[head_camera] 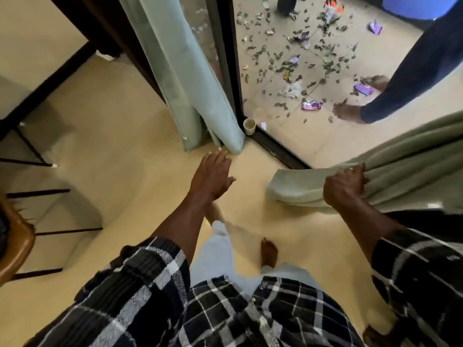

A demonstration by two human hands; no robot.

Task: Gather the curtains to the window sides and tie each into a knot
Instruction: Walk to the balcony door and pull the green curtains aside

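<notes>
A pale green curtain [180,71] hangs gathered at the left of the dark window frame [226,58], its hem touching the floor. A second pale green curtain [400,156] comes in from the right, bunched in folds. My right hand [344,187] grips that right curtain near its lower end, and the loose end droops to the left of my fist. My left hand [213,175] is held out with straight fingers above the floor, just short of the left curtain's hem and not touching it.
A small white cup [249,125] stands by the foot of the frame. Beyond the glass, leaves and wrappers [300,58] litter the tiles, and another person's bare feet [350,112] stand there. A chair [15,234] and dark table legs are at my left.
</notes>
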